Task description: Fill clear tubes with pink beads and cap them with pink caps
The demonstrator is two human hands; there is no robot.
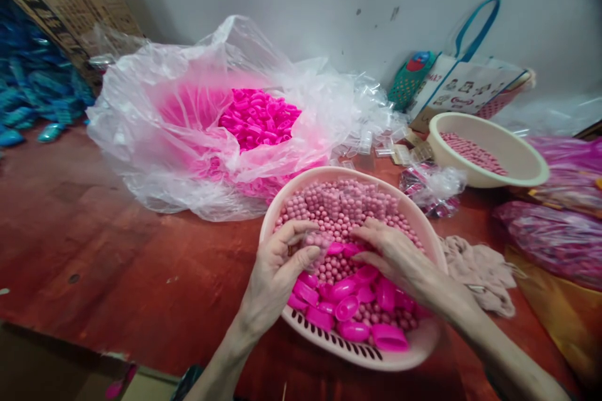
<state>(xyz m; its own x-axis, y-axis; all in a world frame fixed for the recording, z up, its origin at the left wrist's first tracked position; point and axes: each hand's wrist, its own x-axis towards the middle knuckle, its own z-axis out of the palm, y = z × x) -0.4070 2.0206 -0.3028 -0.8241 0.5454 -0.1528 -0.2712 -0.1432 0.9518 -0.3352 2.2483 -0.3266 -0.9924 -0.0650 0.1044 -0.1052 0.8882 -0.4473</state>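
Observation:
A pale pink plastic basket (350, 351) holds loose pink beads (332, 270) and several magenta hollow plastic pieces (347, 308) near its front. My left hand (282, 269) is closed, thumb against fingers, around a small clear plastic box (316, 242) with pink beads inside. Just above the beads, my right hand (395, 254) has its fingers and thumb apart, pointing left. Its fingertips are close to a magenta piece; I cannot tell whether they touch it. More bead-filled clear boxes (360, 198) lie on the beads at the far side of the basket.
Behind the basket, a large clear bag (155, 106) holds magenta pieces (261, 118). Empty clear boxes (369, 128) are heaped by the wall. At right are a cream bowl (527, 160) with beads, a crumpled cloth (480, 269) and bagged items (550, 241). Blue pieces (37, 88) lie far left.

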